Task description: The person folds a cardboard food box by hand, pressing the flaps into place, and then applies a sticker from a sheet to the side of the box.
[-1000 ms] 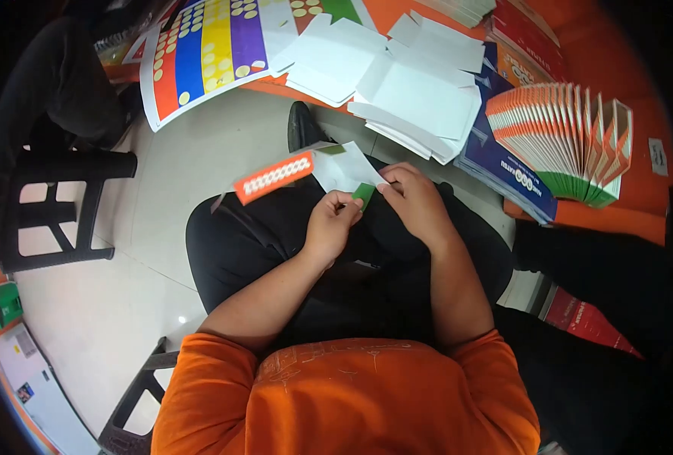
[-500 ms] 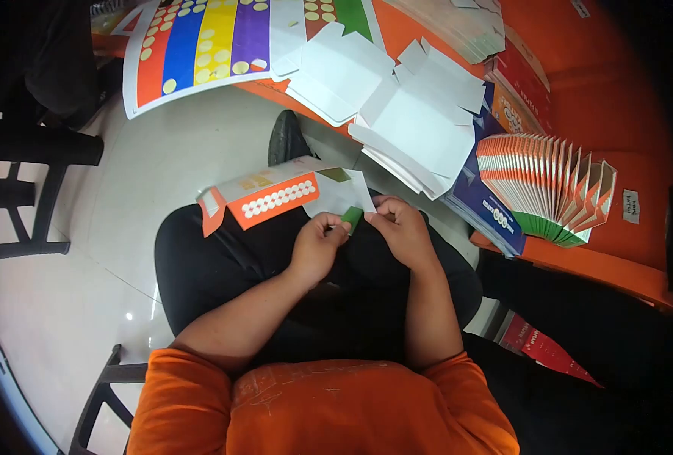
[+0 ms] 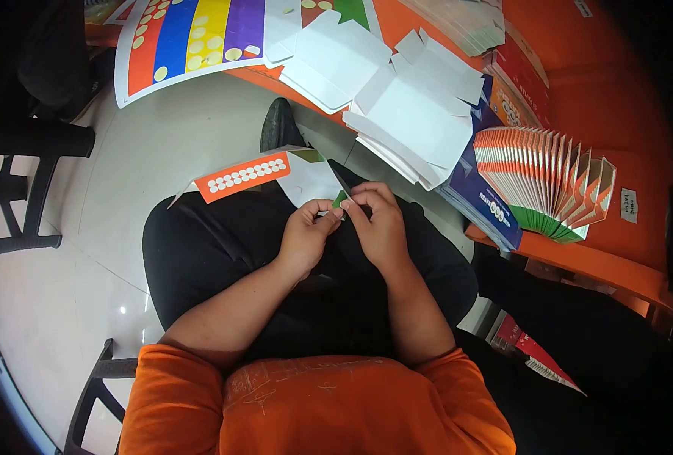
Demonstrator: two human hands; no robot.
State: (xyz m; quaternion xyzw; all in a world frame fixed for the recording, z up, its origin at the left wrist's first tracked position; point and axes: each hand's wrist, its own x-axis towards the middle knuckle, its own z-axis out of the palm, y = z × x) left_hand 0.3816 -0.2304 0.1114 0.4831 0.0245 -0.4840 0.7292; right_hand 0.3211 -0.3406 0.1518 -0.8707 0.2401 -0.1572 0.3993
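Observation:
A partly folded cardboard carton point(image 3: 305, 182) lies across my lap, its plain white side showing beside an orange panel point(image 3: 247, 177) with rows of white dots. At its near end, my left hand point(image 3: 305, 236) pinches a small green flap point(image 3: 340, 199) between thumb and fingers. My right hand point(image 3: 379, 226) is closed on the same end from the right, fingers over the carton's edge and thumb by the green flap. The two hands almost touch. Part of the flap is hidden behind the fingers.
On the orange table point(image 3: 579, 267) lie white carton blanks point(image 3: 420, 114), a fanned row of folded cartons point(image 3: 530, 178), blue printed boxes point(image 3: 482, 205) and a colour-striped sheet point(image 3: 204, 38). A black stool point(image 3: 37, 193) stands left. Red printed packaging point(image 3: 530, 345) is low at right.
Both hands have shifted slightly left and up with the carton. The carton's end has tilted up more steeply, the right fingers now reach over its edge, and less of the green flap shows.

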